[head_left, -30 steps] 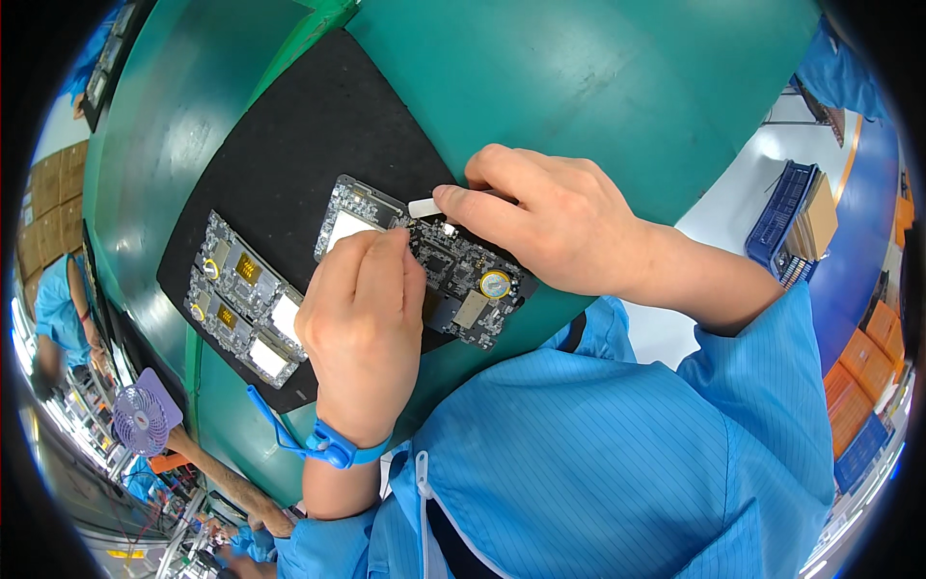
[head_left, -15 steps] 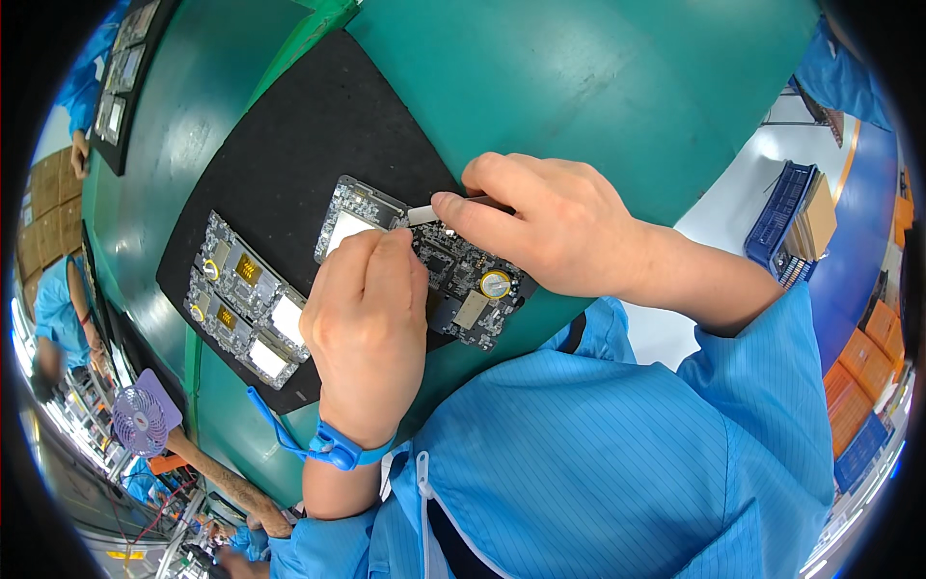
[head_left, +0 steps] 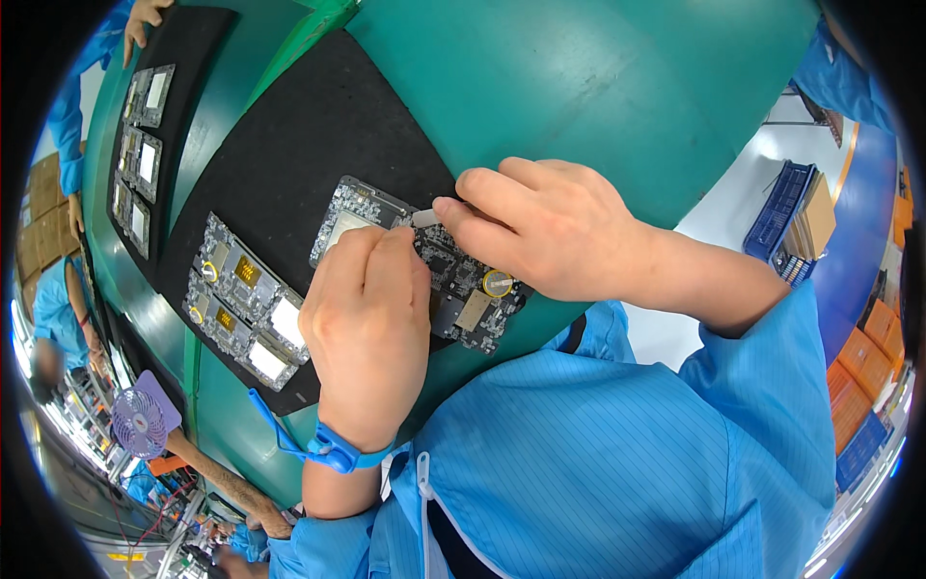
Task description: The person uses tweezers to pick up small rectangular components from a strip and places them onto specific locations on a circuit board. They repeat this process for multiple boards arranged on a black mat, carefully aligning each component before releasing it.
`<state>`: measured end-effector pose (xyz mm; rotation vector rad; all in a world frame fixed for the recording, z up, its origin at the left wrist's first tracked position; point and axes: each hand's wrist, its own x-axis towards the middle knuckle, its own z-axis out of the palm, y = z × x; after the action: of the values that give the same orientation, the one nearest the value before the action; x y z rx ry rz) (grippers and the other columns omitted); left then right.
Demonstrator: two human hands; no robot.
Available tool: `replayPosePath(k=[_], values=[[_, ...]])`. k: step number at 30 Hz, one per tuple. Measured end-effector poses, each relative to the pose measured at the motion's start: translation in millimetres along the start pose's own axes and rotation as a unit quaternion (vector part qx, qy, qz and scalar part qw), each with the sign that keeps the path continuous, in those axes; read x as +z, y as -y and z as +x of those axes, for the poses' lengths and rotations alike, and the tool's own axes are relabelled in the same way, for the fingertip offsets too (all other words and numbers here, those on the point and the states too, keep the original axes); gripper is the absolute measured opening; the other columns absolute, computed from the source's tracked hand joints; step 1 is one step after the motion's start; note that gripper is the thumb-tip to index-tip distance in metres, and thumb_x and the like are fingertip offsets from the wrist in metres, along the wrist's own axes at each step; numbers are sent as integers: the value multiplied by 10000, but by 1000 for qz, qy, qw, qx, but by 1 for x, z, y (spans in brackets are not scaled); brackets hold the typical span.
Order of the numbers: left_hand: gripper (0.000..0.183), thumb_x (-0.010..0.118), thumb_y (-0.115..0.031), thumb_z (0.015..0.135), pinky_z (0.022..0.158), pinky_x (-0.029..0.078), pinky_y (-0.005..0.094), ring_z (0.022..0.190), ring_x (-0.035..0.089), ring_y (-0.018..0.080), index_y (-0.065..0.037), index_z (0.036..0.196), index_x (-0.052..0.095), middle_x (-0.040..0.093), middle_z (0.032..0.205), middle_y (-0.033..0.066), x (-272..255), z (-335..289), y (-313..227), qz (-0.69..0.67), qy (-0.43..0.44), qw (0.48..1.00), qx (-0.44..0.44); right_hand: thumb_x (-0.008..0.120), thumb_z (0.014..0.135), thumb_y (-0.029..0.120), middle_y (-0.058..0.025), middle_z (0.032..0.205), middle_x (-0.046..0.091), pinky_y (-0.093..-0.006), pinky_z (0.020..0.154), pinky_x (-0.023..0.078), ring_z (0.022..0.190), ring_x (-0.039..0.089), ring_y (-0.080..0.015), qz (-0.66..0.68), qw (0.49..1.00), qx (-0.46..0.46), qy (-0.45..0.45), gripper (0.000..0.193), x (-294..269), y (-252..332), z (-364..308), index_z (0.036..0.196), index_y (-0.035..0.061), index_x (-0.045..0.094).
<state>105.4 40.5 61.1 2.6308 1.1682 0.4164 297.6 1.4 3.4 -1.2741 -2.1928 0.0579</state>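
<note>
A circuit board [head_left: 475, 321] with a round coin cell lies under my hands on a black mat [head_left: 318, 125]. My right hand [head_left: 550, 230] pinches a small grey-white strip [head_left: 424, 218] between thumb and forefinger, just above the board's upper part. Thumb and fingers of my left hand [head_left: 367, 323] are pressed together at the strip's left end, over the board; what they grip is hidden. Left of that hand, on the same mat, is a pair of similar boards [head_left: 251, 299] with white pads and gold patches.
A second black mat [head_left: 198, 48] holding several boards [head_left: 140, 164] is on the green table [head_left: 617, 77] at the far left, with a co-worker's hand [head_left: 145, 21] at its top. A purple fan [head_left: 140, 420] stands lower left. A blue crate [head_left: 783, 207] is at right.
The far-left mat with its boards has slid toward my mat, with a co-worker's hand at its far end. My hands and the board under them have shifted only slightly.
</note>
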Motion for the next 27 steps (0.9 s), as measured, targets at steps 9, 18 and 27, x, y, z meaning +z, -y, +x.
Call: replayPosePath(k=[9,18,27], values=[[269,697,70,741,663,520,371,771,618,261,28,1007,705,628,902,110,4,-8,2,-21,-27,999,15,649,818,150,-32,873,547,-287,521,490,654,549,-160,13,1000,9,6,141,0,2,1,929,64,655],[375,675,92,747,670,508,352,779,574,260,98,1123,678,604,969,126,7,-6,4,-1,4,997,71,659,744,168,-18,882,527,-263,478,445,621,469,-156,-16,1000,-11,16,90,-2,2,2,754,85,626],[325,661,70,738,704,531,334,836,595,256,139,1056,668,597,968,141,4,-1,4,-26,29,995,87,651,707,150,-21,862,538,-228,475,419,609,436,-135,-68,995,-72,12,91,-2,-5,5,764,80,635]])
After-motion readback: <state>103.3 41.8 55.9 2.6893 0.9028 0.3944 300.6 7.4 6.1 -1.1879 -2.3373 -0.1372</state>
